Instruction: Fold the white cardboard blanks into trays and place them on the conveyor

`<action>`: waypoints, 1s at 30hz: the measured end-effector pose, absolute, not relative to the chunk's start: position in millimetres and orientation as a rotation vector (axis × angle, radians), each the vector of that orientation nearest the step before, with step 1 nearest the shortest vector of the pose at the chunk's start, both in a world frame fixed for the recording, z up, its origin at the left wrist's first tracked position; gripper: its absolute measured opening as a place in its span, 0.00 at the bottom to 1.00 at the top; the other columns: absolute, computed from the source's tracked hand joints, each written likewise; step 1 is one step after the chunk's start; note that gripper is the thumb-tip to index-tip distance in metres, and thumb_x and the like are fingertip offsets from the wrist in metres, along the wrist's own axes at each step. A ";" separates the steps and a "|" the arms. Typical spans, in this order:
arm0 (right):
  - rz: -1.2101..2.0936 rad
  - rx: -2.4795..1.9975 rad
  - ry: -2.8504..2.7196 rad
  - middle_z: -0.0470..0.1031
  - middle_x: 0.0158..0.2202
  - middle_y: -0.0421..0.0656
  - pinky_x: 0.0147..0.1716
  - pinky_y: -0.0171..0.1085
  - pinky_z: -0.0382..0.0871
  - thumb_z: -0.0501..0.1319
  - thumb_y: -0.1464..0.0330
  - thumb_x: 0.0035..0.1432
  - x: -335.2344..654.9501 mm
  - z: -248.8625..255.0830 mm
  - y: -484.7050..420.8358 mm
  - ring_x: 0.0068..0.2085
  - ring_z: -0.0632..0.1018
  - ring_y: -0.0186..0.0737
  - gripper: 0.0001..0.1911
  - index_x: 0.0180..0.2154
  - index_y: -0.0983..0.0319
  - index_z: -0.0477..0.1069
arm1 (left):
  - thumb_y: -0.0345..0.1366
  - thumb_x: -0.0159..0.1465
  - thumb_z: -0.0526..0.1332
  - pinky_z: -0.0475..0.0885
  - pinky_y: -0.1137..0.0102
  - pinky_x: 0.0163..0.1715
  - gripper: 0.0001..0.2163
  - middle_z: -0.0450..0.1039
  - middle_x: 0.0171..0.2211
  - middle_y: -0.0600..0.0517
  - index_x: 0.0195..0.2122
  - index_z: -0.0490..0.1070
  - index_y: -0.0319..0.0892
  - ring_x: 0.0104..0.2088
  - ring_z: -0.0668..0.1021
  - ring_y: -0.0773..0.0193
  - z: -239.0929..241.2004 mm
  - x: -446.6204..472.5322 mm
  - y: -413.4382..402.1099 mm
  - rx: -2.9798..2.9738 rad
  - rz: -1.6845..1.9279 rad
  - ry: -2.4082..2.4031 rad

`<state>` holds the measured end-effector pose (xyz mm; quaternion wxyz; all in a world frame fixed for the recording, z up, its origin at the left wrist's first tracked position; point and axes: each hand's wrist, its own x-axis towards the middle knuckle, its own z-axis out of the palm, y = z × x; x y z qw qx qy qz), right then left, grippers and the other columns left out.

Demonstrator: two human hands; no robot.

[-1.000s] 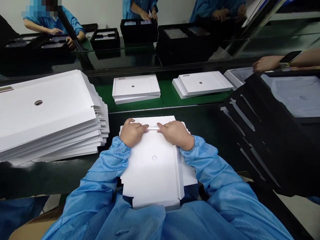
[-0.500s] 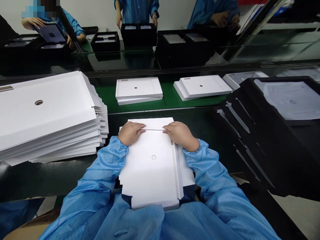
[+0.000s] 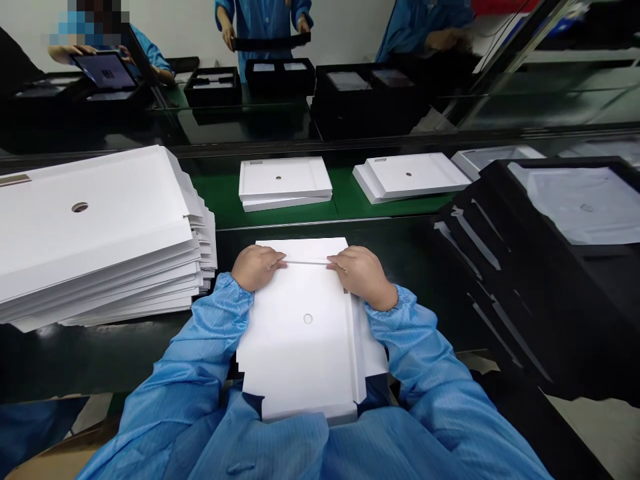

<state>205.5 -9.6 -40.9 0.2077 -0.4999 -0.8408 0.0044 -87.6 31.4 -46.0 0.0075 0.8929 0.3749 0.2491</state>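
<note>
A flat white cardboard box blank (image 3: 305, 347) with a small round hole lies in front of me, its near end over my lap. My left hand (image 3: 256, 267) and my right hand (image 3: 361, 273) both rest on its far end, fingers curled and pressing along a fold line where the far flap begins. Both sleeves are light blue.
A tall stack of white blanks (image 3: 95, 233) stands at the left. Folded white trays (image 3: 285, 183) (image 3: 413, 175) lie on the green conveyor belt (image 3: 223, 193). Black trays (image 3: 545, 267) are stacked at the right. Other people in blue work at black boxes (image 3: 277, 73) across the belt.
My hands have slid apart along the fold line, the left one leftward and the right one rightward. The trays on the belt have shifted a little to the right.
</note>
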 end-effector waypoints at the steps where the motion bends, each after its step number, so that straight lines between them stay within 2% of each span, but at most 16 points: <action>1: 0.011 -1.390 -2.337 0.83 0.34 0.45 0.43 0.40 0.67 0.60 0.67 0.66 205.7 -40.5 -10.1 0.38 0.79 0.43 0.12 0.41 0.61 0.83 | 0.41 0.69 0.61 0.74 0.65 0.36 0.10 0.82 0.33 0.50 0.40 0.80 0.43 0.34 0.82 0.60 -46.2 -87.7 31.2 2.809 0.793 1.156; 5: 0.019 -1.407 -2.335 0.82 0.34 0.46 0.42 0.40 0.67 0.61 0.67 0.66 205.7 -37.8 -12.4 0.38 0.79 0.44 0.11 0.41 0.62 0.82 | 0.38 0.69 0.60 0.74 0.66 0.37 0.09 0.82 0.33 0.50 0.41 0.80 0.43 0.35 0.83 0.61 -46.5 -88.1 31.2 2.839 0.811 1.104; 12: 0.011 -1.406 -2.283 0.82 0.35 0.47 0.44 0.40 0.68 0.59 0.65 0.67 207.5 -32.2 -18.8 0.38 0.78 0.43 0.14 0.43 0.62 0.82 | 0.46 0.70 0.59 0.75 0.64 0.45 0.14 0.82 0.40 0.48 0.47 0.79 0.44 0.42 0.82 0.60 -43.2 -87.0 30.0 2.706 0.785 1.094; 17: 0.054 -1.429 -2.240 0.82 0.38 0.47 0.46 0.42 0.68 0.57 0.63 0.68 210.2 -30.3 -22.4 0.41 0.78 0.45 0.15 0.44 0.61 0.82 | 0.51 0.64 0.64 0.76 0.65 0.49 0.21 0.80 0.45 0.46 0.52 0.77 0.42 0.45 0.81 0.58 -42.6 -87.9 31.0 2.481 0.775 1.269; 20: 0.062 -1.436 -2.226 0.82 0.39 0.47 0.47 0.42 0.68 0.57 0.62 0.68 211.1 -29.7 -23.3 0.42 0.78 0.45 0.16 0.43 0.61 0.82 | 0.52 0.63 0.66 0.75 0.64 0.52 0.22 0.80 0.46 0.47 0.51 0.78 0.43 0.46 0.80 0.57 -42.2 -87.0 31.1 2.433 0.689 1.348; 25: 0.066 -1.476 -2.252 0.82 0.38 0.47 0.47 0.43 0.68 0.58 0.63 0.67 210.2 -27.5 -25.5 0.42 0.78 0.45 0.15 0.41 0.61 0.82 | 0.53 0.62 0.66 0.75 0.63 0.50 0.21 0.81 0.45 0.47 0.48 0.79 0.44 0.45 0.81 0.55 -39.5 -83.4 27.3 2.448 0.580 1.443; 30: 0.030 -1.475 -2.250 0.82 0.38 0.47 0.46 0.42 0.68 0.59 0.62 0.66 209.9 -28.1 -27.2 0.42 0.78 0.45 0.14 0.41 0.61 0.82 | 0.55 0.63 0.63 0.75 0.65 0.41 0.20 0.81 0.39 0.48 0.43 0.79 0.43 0.39 0.82 0.56 -38.3 -82.8 24.9 2.556 0.579 1.453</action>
